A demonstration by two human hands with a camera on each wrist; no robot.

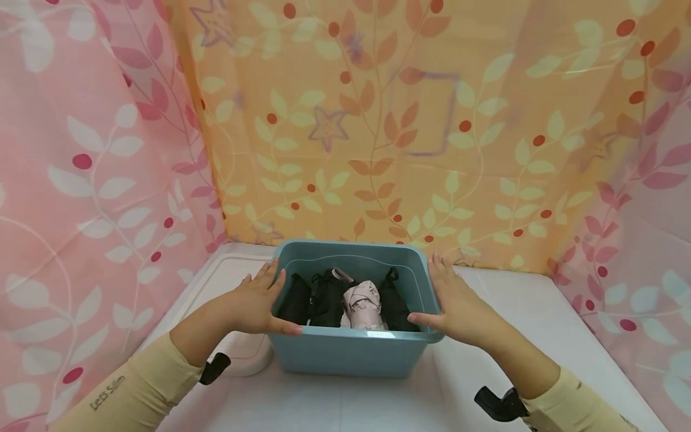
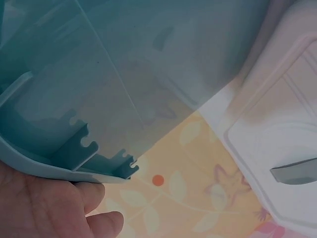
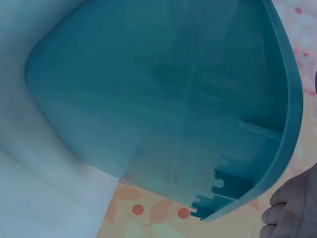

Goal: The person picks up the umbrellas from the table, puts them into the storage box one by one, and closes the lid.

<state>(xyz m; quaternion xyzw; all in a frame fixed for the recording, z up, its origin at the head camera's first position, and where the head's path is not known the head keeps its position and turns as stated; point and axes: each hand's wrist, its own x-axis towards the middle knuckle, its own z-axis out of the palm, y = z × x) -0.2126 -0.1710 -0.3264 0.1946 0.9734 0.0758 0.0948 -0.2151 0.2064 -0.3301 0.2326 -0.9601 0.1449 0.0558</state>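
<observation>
Resting on a white table top (image 1: 540, 312), a teal translucent plastic bin (image 1: 351, 351) sits in the middle of the head view, with both hands set against its short sides. The left hand (image 1: 259, 303) lies flat along the bin's left wall, fingers straight and pointing away from the person, while its thumb hooks over the near left corner of the rim. The right hand (image 1: 459, 303) mirrors it on the right wall, fingers stretched out and close together, thumb laid across the near right corner of the rim. Neither hand curls round the bin; both press on it from outside with spread palms.

Inside the bin lie several folded compact umbrellas: black ones (image 1: 313, 297) at the left and at the right (image 1: 394, 300), and a pale pink one (image 1: 364, 306) between them, all packed side by side.

The left wrist view shows the underside of the bin's rim (image 2: 64, 171) with its notched ribs, the fingers (image 2: 49, 208) touching it from below. The right wrist view shows the bin's outer wall (image 3: 148, 99) and rim, with fingertips (image 3: 292, 208) just beside the rim's edge.

A white plastic lid (image 1: 245, 354) lies on the table at the left, touching the bin's near left corner. Leaf-patterned curtains, pink (image 1: 81, 180) at the sides and orange (image 1: 378, 120) behind, enclose the table. Both forearms wear beige sleeves (image 1: 140, 390).
</observation>
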